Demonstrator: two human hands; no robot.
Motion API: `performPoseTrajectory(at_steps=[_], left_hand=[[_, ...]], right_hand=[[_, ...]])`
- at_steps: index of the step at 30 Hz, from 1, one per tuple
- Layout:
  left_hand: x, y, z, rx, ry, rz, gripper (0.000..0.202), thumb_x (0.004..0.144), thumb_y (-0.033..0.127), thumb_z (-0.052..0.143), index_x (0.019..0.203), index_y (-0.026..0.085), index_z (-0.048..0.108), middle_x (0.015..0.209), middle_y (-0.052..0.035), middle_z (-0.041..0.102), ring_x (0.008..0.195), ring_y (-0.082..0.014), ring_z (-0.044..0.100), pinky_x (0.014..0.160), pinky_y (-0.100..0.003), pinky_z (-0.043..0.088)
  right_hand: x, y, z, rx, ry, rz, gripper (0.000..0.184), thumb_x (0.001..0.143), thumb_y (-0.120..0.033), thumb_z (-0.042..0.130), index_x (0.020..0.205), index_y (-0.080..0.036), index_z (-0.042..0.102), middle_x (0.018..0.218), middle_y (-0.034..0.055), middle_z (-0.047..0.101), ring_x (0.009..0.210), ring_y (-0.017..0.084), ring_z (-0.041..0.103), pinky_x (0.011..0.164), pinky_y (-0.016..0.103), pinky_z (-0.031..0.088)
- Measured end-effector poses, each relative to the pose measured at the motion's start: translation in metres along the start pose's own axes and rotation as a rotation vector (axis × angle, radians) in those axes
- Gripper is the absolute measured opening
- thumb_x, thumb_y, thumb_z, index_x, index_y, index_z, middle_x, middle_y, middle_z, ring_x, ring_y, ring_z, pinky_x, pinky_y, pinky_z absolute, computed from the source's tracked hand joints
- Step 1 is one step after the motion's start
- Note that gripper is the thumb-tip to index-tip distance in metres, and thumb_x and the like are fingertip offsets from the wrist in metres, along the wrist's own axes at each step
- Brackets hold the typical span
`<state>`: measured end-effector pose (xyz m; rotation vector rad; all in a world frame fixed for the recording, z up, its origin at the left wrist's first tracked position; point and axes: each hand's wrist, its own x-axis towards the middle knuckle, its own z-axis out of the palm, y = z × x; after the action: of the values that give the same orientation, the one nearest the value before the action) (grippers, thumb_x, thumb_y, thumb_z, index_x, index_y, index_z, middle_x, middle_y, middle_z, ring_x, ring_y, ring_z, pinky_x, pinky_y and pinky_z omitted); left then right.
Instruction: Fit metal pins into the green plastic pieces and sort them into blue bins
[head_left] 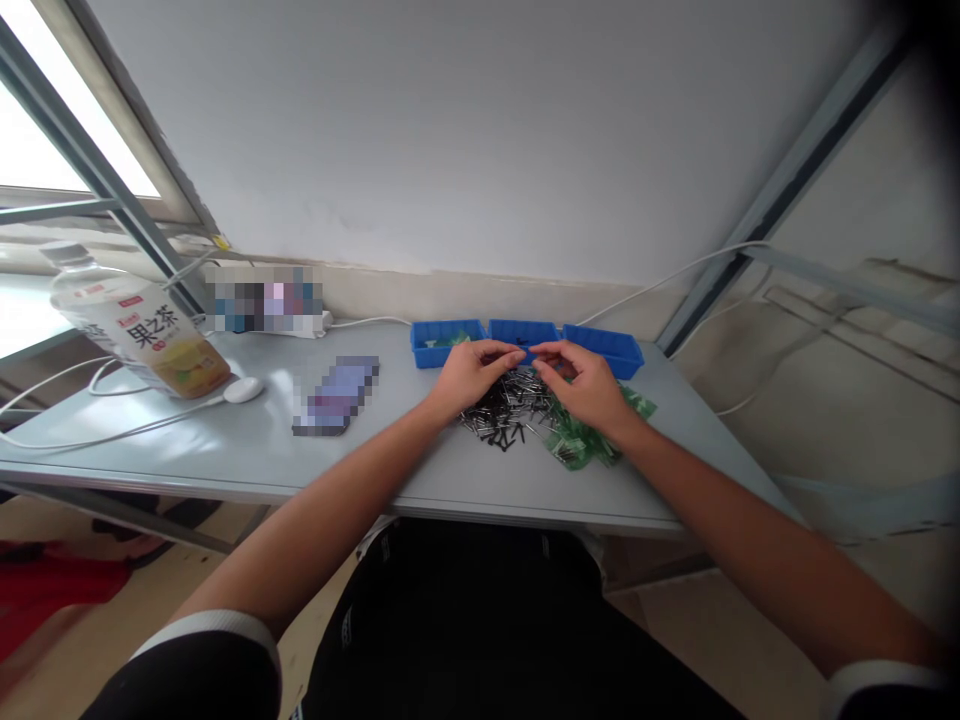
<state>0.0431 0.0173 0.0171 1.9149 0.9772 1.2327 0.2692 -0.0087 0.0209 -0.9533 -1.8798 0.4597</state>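
Note:
A loose pile of black and silver screws point(501, 425) lies on the table, with my hands just above its far side. My left hand point(472, 378) has thumb and forefinger drawn together in a pinch; what is between the tips is too small to make out. Facing it, my right hand point(589, 388) is pinched too, its fingertips almost meeting the left ones, their content unclear. Under my right wrist is a crumpled green plastic bag point(576, 445) with screws around it. Behind my fingers stand blue bins: a left one point(429, 357), a middle one point(510, 328) and a right one point(626, 352).
On the grey table point(450, 490) lie a blurred-out phone point(337, 395) and a white round charger point(244, 389) with cables. A tea bottle point(150, 330) stands tilted in view at the left. A power strip point(311, 325) is by the wall. Metal posts point(720, 265) frame the right side.

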Motion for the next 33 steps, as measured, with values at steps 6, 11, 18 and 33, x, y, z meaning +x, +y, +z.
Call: performPoseTrajectory(at_steps=[6,11,18,33], left_hand=[[0.0,-0.001,0.001,0.119,0.006,0.042,0.025,0.09,0.044,0.079,0.1,0.022,0.086,0.101,-0.0072,0.08,0.09,-0.0201,0.072,0.083,-0.033,0.056],[0.001,-0.007,0.001,0.133,0.034,-0.024,0.025,0.087,0.044,0.082,0.097,0.021,0.085,0.095,-0.0059,0.082,0.081,-0.0194,0.072,0.073,-0.031,0.056],[-0.001,-0.005,0.005,0.099,-0.012,-0.023,0.036,0.083,0.038,0.086,0.113,0.019,0.079,0.084,-0.0035,0.079,0.075,-0.0159,0.071,0.073,-0.028,0.058],[-0.005,0.003,0.005,0.098,-0.075,0.094,0.065,0.084,0.026,0.082,0.146,0.023,0.063,0.093,-0.0009,0.077,0.079,-0.0145,0.071,0.081,-0.028,0.058]], right_hand=[[-0.001,-0.001,-0.003,-0.093,-0.11,-0.166,0.032,0.105,-0.037,0.058,0.129,-0.029,0.077,0.119,0.0088,0.075,0.102,0.025,0.072,0.075,0.036,0.062],[0.0,0.0,-0.001,-0.128,-0.095,-0.167,0.029,0.104,-0.036,0.06,0.124,-0.025,0.077,0.115,0.0091,0.076,0.094,0.023,0.072,0.073,0.036,0.063],[0.001,-0.004,-0.001,-0.132,-0.089,-0.124,0.022,0.102,-0.036,0.062,0.109,-0.023,0.078,0.107,0.0088,0.077,0.089,0.023,0.073,0.072,0.035,0.061],[0.002,0.007,0.001,-0.069,-0.206,0.04,0.021,0.102,-0.039,0.059,0.1,-0.022,0.071,0.095,0.0066,0.076,0.079,0.022,0.07,0.074,0.037,0.056]])
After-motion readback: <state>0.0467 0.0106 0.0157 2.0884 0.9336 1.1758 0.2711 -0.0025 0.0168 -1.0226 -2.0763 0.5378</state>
